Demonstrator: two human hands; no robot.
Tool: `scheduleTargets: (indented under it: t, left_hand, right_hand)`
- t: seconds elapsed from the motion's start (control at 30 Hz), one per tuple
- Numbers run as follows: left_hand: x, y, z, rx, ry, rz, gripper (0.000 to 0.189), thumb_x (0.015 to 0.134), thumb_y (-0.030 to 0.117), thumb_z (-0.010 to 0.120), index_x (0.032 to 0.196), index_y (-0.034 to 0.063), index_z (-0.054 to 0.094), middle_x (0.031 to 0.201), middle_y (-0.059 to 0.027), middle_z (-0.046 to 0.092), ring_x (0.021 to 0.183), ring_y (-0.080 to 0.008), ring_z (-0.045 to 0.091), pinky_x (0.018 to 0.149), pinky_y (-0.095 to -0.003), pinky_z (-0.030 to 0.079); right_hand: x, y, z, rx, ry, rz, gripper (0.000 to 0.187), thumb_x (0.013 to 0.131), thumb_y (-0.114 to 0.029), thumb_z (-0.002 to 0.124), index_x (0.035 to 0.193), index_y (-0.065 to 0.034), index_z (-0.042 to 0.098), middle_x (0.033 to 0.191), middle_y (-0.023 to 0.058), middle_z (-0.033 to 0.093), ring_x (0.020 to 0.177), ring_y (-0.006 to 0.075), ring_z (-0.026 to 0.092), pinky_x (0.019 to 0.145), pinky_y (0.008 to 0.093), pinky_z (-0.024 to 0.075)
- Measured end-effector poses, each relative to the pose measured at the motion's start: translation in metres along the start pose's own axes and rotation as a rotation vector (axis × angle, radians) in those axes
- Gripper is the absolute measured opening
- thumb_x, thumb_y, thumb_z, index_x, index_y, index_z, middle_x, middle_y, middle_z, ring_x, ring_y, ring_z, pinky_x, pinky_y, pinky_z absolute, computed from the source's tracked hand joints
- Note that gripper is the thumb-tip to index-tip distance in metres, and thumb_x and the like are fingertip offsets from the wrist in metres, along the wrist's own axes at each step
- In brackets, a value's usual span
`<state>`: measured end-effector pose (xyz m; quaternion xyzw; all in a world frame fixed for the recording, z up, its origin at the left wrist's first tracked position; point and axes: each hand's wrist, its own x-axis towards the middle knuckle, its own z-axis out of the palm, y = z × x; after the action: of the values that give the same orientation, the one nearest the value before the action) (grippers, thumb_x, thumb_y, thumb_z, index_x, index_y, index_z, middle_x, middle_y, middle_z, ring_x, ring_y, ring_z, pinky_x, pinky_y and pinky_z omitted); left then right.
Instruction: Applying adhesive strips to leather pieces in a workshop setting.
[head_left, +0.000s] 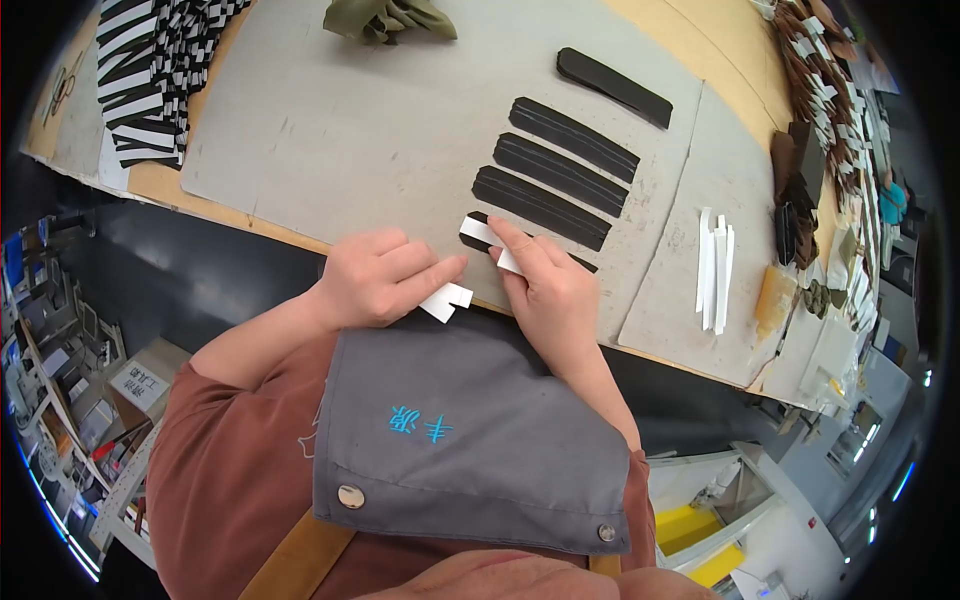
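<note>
My left hand (382, 277) is at the table's front edge, its fingers closed on several white strips (444, 301) whose ends stick out below the fingertips. My right hand (553, 289) rests on the nearest black fabric strip (472, 240). Between its thumb and fingers is a white strip (511, 262). A white piece (478, 228) lies along the pointed end of that black strip, under my right index finger. My right hand hides the middle of the strip. Just beyond lie three black fabric strips (541, 208) with pale lines along them, side by side.
A plain black strip stack (615, 86) lies farther back. Loose white strips (716, 270) lie at right on the grey board (315, 142). Olive fabric (390, 19) sits at the far side. Black-and-white pieces (142, 82) pile up left; brown pieces (814, 82) line the right edge.
</note>
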<state>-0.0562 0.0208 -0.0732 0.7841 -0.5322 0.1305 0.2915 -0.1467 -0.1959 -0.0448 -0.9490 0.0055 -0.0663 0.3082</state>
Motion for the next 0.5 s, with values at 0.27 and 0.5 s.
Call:
scheduleTargets:
  t: [0.27,0.5]
  left_hand:
    - [0.006,0.002,0.005,0.031,0.037,-0.086,0.029,0.071,0.017,0.073,0.099,0.0169,0.077,0.073,0.0072,0.053,0.059,-0.0113,0.045,0.048,-0.0257,0.039]
    - [0.005,0.003,0.005,0.029,0.023,-0.097,0.031,0.070,0.017,0.072,0.100,0.0167,0.077,0.074,0.0067,0.051,0.060,-0.0111,0.046,0.048,-0.0255,0.040]
  right_hand:
    - [0.014,-0.013,0.004,0.075,0.016,0.068,0.018,0.089,-0.010,0.078,0.105,-0.0082,0.070,0.093,0.0057,0.064,0.069,0.0229,0.066,0.060,0.0333,0.0523]
    - [0.012,-0.012,0.011,0.077,0.027,0.080,0.022,0.087,-0.003,0.074,0.106,-0.0078,0.065,0.097,0.0054,0.065,0.077,0.0232,0.070,0.063,0.0335,0.0544]
